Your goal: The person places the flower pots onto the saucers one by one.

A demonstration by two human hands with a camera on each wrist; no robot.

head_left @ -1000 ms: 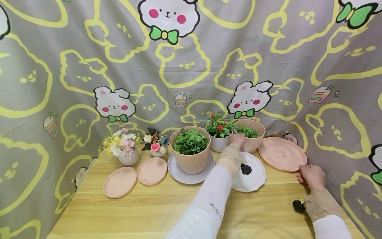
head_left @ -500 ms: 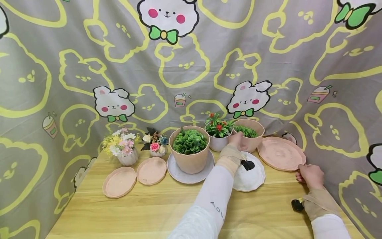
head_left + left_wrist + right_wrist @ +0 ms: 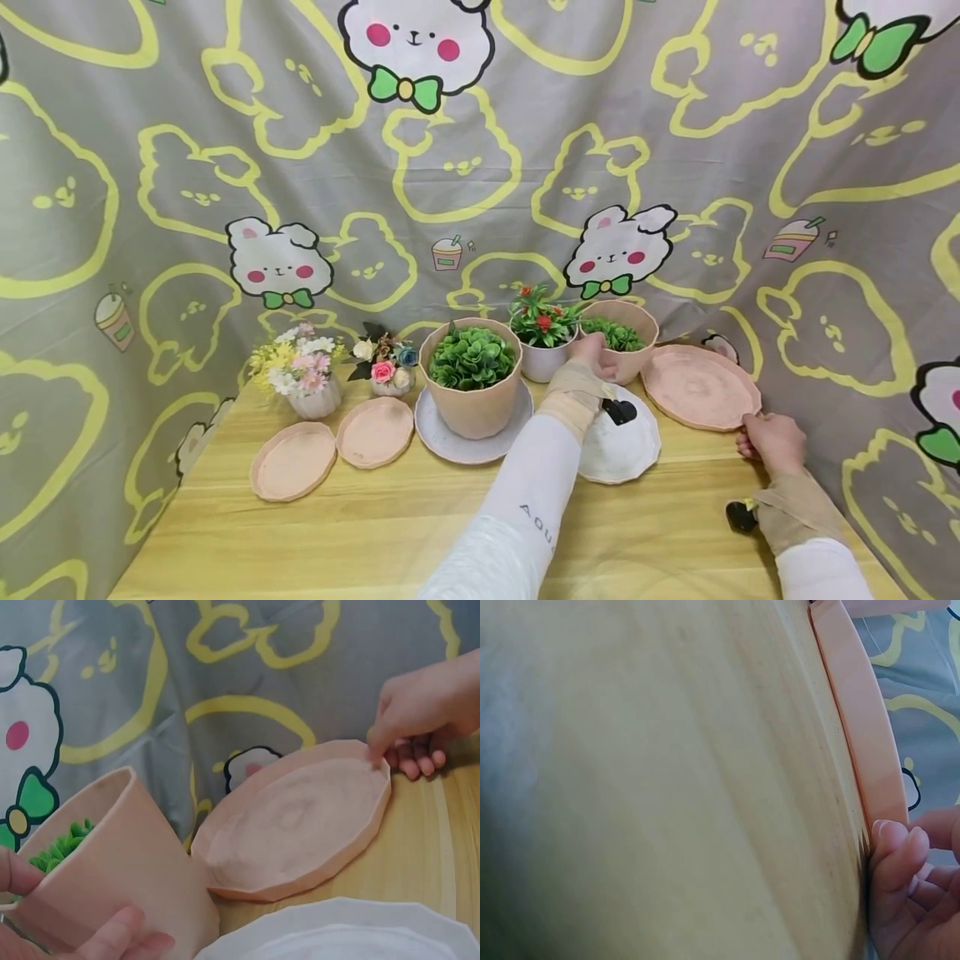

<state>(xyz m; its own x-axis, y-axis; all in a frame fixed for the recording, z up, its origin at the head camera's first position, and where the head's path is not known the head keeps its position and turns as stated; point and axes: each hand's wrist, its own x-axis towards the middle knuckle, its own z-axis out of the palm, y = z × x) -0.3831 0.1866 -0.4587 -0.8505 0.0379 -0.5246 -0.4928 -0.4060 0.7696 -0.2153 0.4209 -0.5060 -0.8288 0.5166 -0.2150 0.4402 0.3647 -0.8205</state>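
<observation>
My left hand (image 3: pixel 592 357) grips a peach plant pot (image 3: pixel 633 364) at the back right, which holds low green foliage. In the left wrist view the thumb lies over the rim of the pot (image 3: pixel 154 870), and the fingers (image 3: pixel 112 934) press its outer wall. My right hand (image 3: pixel 776 442) pinches the near right rim of a large pink plant saucer (image 3: pixel 701 387) with thumb and fingers. That saucer stands just right of the pot. In the right wrist view my right hand (image 3: pixel 911 885) holds the saucer's edge (image 3: pixel 866 727), close to the tabletop.
A white saucer (image 3: pixel 626 446) lies below my left wrist. Left of it are a red-flowered potted plant (image 3: pixel 545 361), a leafy peach pot (image 3: pixel 476 408) on a grey saucer (image 3: pixel 438 442), two small pink saucers (image 3: pixel 294 462) and two flower pots (image 3: pixel 315 400). A patterned curtain (image 3: pixel 450 183) encloses the table.
The head view has shifted slightly, so everything appears a little further left. Both hands keep their holds, and the pot and the saucer stay in place.
</observation>
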